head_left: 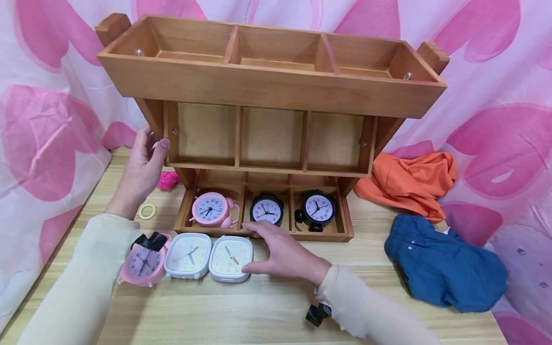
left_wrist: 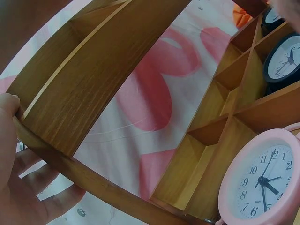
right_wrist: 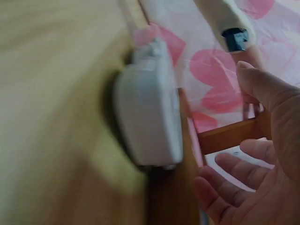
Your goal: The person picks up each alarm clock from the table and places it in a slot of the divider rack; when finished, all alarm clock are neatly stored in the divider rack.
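My left hand [head_left: 140, 170] grips the left side of a tiered wooden shelf [head_left: 267, 88]; in the left wrist view its thumb lies over the side rail [left_wrist: 101, 185], with the fingers beyond it. My right hand [head_left: 282, 251] is spread beside a white alarm clock [head_left: 231, 258], thumb near its right edge and holding nothing. Left of that clock stand another white clock [head_left: 188, 256] and a pink clock [head_left: 144, 262]. In the bottom tier sit a pink twin-bell clock [head_left: 210, 209] and two black clocks, one in the middle [head_left: 266, 211] and one at right [head_left: 318, 208].
The upper tiers hold nothing visible. Orange cloth [head_left: 409, 179] and blue shorts [head_left: 444, 263] lie right of the shelf. A pink yarn ball [head_left: 168, 180] and a yellow ring [head_left: 147, 211] lie at left. Heart-printed fabric [head_left: 496, 86] hangs behind.
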Action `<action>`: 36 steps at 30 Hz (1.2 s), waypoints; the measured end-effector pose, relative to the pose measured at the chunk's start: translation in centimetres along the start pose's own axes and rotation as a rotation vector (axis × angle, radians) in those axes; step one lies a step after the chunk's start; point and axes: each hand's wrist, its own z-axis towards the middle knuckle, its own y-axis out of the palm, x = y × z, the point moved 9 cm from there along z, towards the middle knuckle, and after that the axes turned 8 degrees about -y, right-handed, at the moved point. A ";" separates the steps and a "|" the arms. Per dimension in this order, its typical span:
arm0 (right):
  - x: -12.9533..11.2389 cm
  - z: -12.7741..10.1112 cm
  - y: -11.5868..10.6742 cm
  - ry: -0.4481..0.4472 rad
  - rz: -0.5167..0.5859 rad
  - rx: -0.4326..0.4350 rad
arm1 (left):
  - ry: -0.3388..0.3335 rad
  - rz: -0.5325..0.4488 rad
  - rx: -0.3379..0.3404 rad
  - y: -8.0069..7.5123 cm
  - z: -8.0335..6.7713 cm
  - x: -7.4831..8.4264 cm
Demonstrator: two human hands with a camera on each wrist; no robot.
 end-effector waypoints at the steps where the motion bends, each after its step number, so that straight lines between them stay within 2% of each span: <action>1: 0.2 -0.4 0.3 0.004 -0.010 0.003 | 0.004 -0.001 0.001 0.0 0.0 0.1; 7: 1.4 -1.5 2.5 0.009 -0.014 0.007 | 0.009 0.006 -0.002 0.0 0.1 0.1; 14: 1.2 -0.7 4.9 0.022 0.024 -0.011 | -0.014 0.008 -0.009 0.1 0.2 -0.3; 17: 0.9 -0.2 5.5 0.024 -0.004 -0.022 | -0.020 0.007 -0.009 0.1 0.1 -0.3; 24: -0.4 0.3 6.9 -0.095 -0.133 -0.152 | -0.012 0.002 -0.006 0.2 -0.1 -0.1; 27: -0.3 0.2 7.2 -0.107 -0.154 -0.195 | 0.000 -0.007 -0.003 0.2 -0.1 0.1; 31: -0.1 0.0 7.2 -0.129 -0.186 -0.201 | 0.003 -0.020 0.003 0.2 -0.1 0.1; 36: -0.2 -0.1 6.8 -0.181 -0.205 -0.154 | -0.003 -0.018 0.007 0.1 -0.2 -0.1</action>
